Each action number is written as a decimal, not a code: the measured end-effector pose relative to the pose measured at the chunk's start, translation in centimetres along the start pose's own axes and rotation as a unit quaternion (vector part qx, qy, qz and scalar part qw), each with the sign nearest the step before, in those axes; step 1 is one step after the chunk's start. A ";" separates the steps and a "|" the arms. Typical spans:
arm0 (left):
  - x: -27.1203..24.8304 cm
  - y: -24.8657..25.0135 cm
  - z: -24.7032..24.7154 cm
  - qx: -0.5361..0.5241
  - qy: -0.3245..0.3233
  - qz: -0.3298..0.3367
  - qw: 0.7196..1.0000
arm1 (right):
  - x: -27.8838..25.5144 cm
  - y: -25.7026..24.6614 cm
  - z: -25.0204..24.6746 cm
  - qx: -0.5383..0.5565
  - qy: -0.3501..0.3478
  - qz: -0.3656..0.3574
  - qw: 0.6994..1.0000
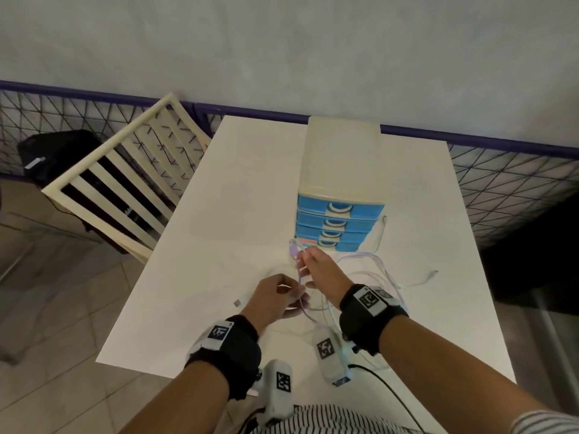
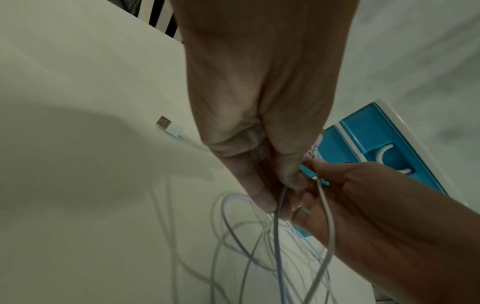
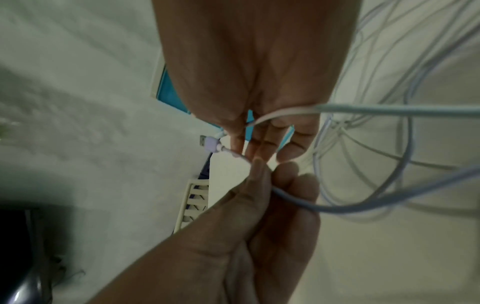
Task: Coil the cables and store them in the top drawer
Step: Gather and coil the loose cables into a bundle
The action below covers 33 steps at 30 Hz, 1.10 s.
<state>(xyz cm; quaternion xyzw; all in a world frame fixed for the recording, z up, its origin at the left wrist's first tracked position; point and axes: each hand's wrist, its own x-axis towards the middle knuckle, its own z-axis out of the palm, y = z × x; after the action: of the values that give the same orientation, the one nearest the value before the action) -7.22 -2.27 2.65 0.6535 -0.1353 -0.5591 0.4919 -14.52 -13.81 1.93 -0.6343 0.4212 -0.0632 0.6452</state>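
A lavender cable [image 1: 300,278] runs taut between both hands above the white table [image 1: 244,183]. My right hand [image 1: 302,261] pinches it just behind its lavender USB plug [image 1: 293,250], seen also as the plug [image 3: 211,144]. A white cable [image 3: 285,112] also passes through those fingers. My left hand [image 1: 294,292] pinches the lavender cable [image 2: 278,207] a little lower. Loose loops of cable [image 1: 369,270] lie tangled on the table to the right. The drawer unit [image 1: 341,151] stands behind the hands, its blue top drawer [image 1: 340,208] closed.
A white USB plug [image 1: 238,302] lies on the table left of my left hand, and another white cable end [image 1: 432,273] lies at the right. A cream slatted chair [image 1: 125,183] stands off the table's left edge. Mesh fencing runs behind.
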 end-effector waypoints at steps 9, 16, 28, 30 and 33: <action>0.8 0.7 0.1 0.056 -0.017 0.016 0.998 | -0.5 -0.3 -0.1 0.081 -0.002 -0.012 0.997; 3.0 -2.9 -6.3 0.535 0.235 -0.021 0.811 | 0.0 -1.1 -1.4 0.127 0.018 0.044 0.991; 3.7 -3.9 -8.4 0.469 0.174 0.053 0.865 | 0.4 -1.5 -2.0 0.016 -0.005 -0.043 0.999; 3.6 -2.5 -7.7 0.420 0.135 0.107 0.891 | 0.6 -1.5 -1.8 -0.041 -0.018 -0.071 0.996; 3.4 0.2 -5.9 0.389 0.058 0.173 0.903 | 0.9 -1.3 -1.2 -0.112 -0.042 -0.107 0.987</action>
<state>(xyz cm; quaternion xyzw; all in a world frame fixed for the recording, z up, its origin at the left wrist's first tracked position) -0.87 -1.92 0.17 0.7902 -0.4245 -0.3295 0.2946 -14.07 -15.49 2.84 -0.7459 0.3277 -0.0573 0.5771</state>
